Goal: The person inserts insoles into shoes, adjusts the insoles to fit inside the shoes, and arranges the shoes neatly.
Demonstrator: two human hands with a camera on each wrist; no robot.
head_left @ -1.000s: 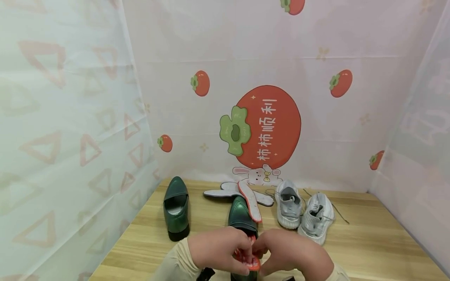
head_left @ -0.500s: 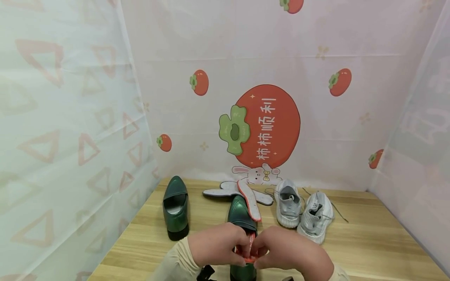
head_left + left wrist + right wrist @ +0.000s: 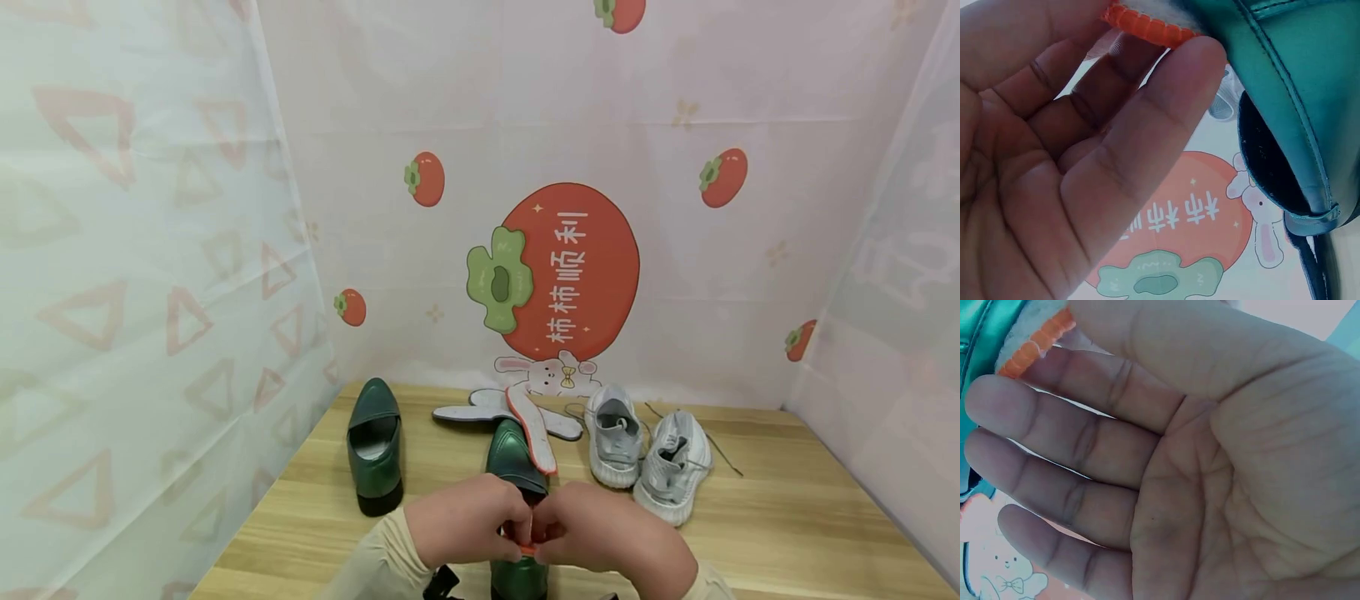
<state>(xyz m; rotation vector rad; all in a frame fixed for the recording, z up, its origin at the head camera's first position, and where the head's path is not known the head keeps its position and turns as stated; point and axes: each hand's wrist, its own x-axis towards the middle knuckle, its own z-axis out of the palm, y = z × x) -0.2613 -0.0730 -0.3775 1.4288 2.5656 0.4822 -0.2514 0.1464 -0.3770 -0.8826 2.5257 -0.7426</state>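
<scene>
Looking in through the head camera, I've got a wood-grain counter [image 3: 780, 517] boxed in by pale printed sheeting [image 3: 480, 92], a big red persimmon [image 3: 600, 275] and a rabbit [image 3: 547, 375] on the back panel. Grey-white sneakers [image 3: 617, 462] stand over on the right, laces trailing; near the back there's a heap of loose insoles [image 3: 457, 413], a red-edged one [image 3: 534, 429] lying across it down beside the middle shoe's toe.

Now the containers: the far-left green shoe [image 3: 375, 475] shows a pale patch inside, and the middle green shoe [image 3: 513, 454] sits right under the hands, the orange-edged insole [image 3: 1150, 28] at its opening. And the left hand [image 3: 472, 521] has that insole pinched, fingers bent in; the right hand [image 3: 611, 525] pinches it too between thumb and forefinger, its other fingers loose, only slightly bent.

Those hands cover most of the opening, so I can't tell how far in the insole reaches. By the left cuff [image 3: 405, 542], a black object [image 3: 441, 582] is cut off, too little showing to name.
</scene>
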